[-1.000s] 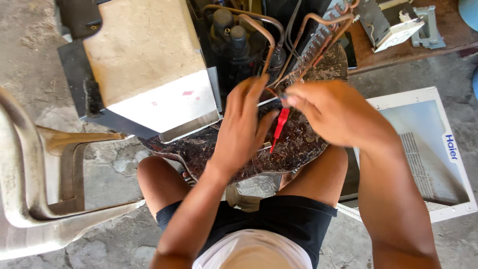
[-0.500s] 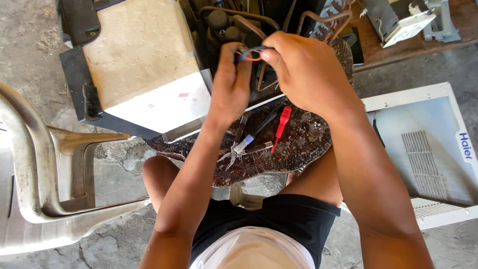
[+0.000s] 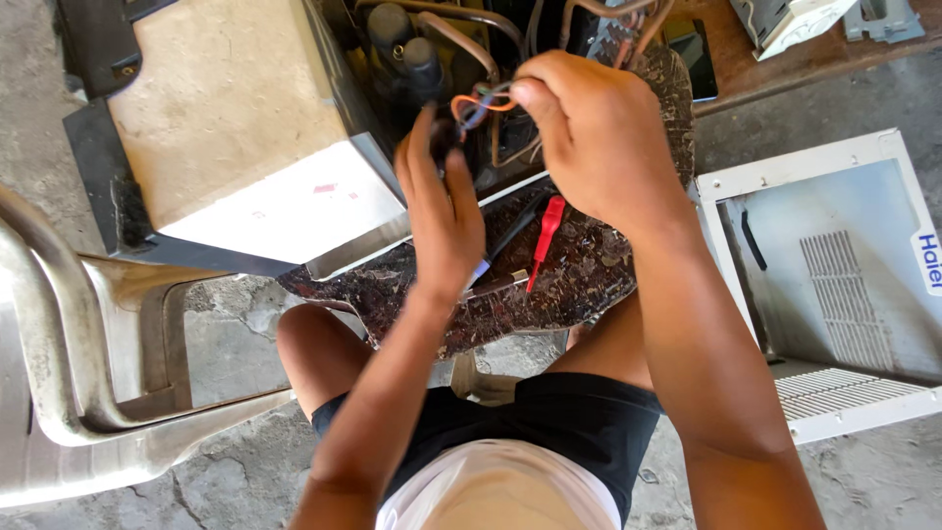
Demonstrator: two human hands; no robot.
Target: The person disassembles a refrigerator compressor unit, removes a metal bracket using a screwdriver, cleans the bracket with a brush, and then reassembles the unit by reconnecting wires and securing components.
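My right hand [image 3: 599, 137] pinches a small bundle of orange and blue wires [image 3: 478, 103] above the open machine. My left hand [image 3: 442, 211] is raised beside it, fingers nearly straight, and grips a small dark part [image 3: 444, 132] at the end of those wires. Below both hands a red-handled screwdriver [image 3: 546, 231] lies on the dirty, rusted base pan [image 3: 589, 285]. Pliers with a blue handle [image 3: 488, 280] lie beside it, partly hidden by my left wrist.
A beige metal box [image 3: 235, 128] fills the machine's left side, with black cylinders [image 3: 407, 49] and copper pipes behind my hands. A white plastic cover [image 3: 834, 255] lies on the concrete floor at right. A plastic chair [image 3: 59, 373] stands at left, a wooden board [image 3: 746, 69] at top right.
Both hands have risen from the base pan to the wires at the machine's back. The red screwdriver and the pliers now lie on the pan, out of my hands.
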